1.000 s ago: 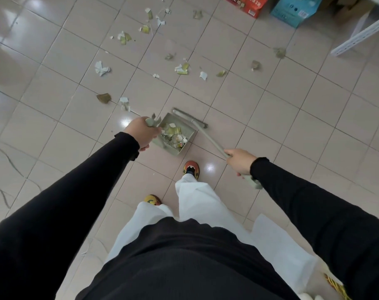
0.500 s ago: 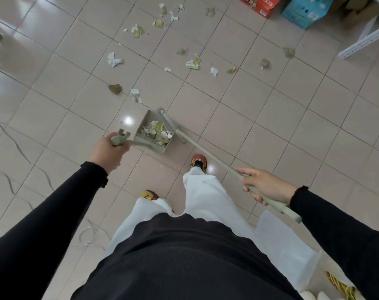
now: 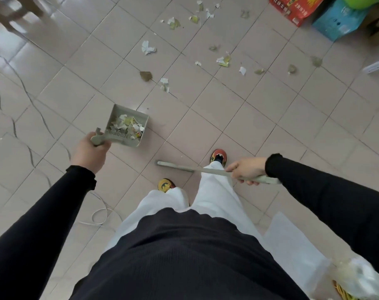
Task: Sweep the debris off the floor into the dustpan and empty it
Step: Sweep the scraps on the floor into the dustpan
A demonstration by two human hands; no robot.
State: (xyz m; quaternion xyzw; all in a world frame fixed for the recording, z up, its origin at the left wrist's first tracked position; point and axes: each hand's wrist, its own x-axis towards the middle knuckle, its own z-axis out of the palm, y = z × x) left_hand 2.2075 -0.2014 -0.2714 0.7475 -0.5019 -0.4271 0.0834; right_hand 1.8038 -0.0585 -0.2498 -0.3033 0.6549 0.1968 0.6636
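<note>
Dustpan point(image 3: 125, 141) swung left in the gripping left hand point(image 3: 89, 152); right hand point(image 3: 247, 169) grips the broom point(image 3: 177, 166), now crosswise by the feet; loose scraps point(image 3: 224, 60) lie far and right

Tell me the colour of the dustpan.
The dustpan is pale greyish-beige, best seen in the head view.

It is an indoor room with a tiled floor point(image 3: 271, 131). A red box point(image 3: 297, 8) and a blue box point(image 3: 336, 23) sit at one side.

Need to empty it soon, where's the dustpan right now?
Head view, left of centre: the dustpan, holding scraps, gripped by its handle in the left hand.
</note>
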